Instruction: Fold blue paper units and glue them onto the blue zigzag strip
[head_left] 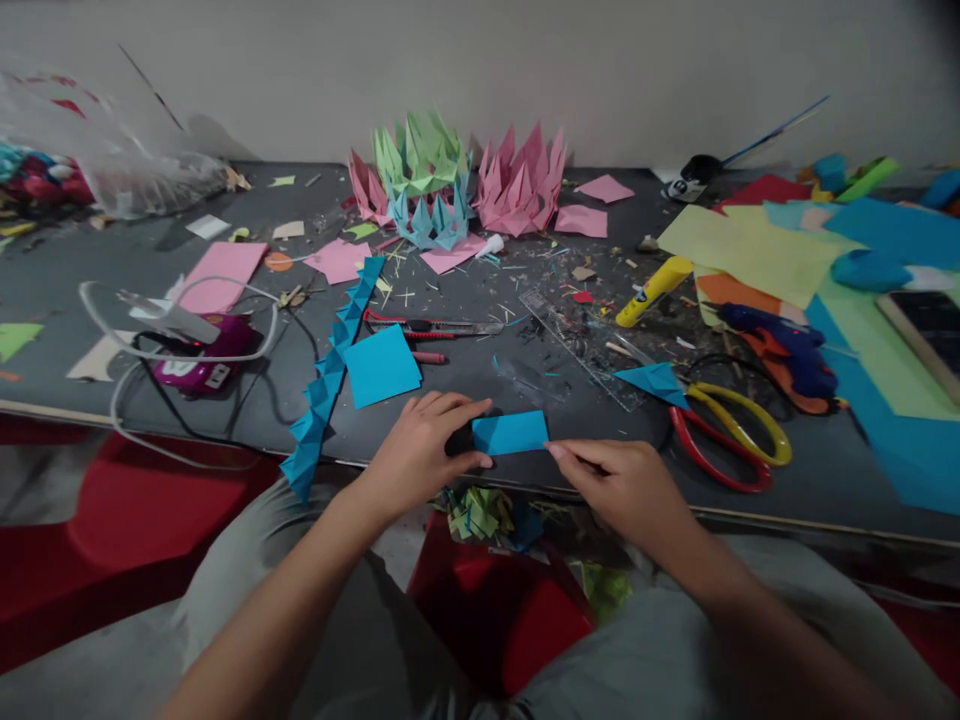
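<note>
A small sheet of blue paper (511, 432), folded into a rectangle, lies at the table's front edge between my hands. My left hand (421, 440) holds its left end, with the index finger at the upper corner and the thumb at the lower one. The thumb and fingertips of my right hand (619, 480) pinch the lower right corner. Behind my left hand is a stack of blue paper squares (383, 366). Left of that stack, a chain of folded blue paper (324, 385) hangs slightly over the edge. A folded blue point (654, 382) rests by the scissors (731, 435).
Pink (523, 185), green and light-blue paper crowns stand by the wall. A red utility knife (435, 327), clear ruler (577, 350), yellow glue stick (654, 290) and blue glue gun (784, 350) lie around. At left is a purple power block (206, 355) with cables. Scraps litter the table.
</note>
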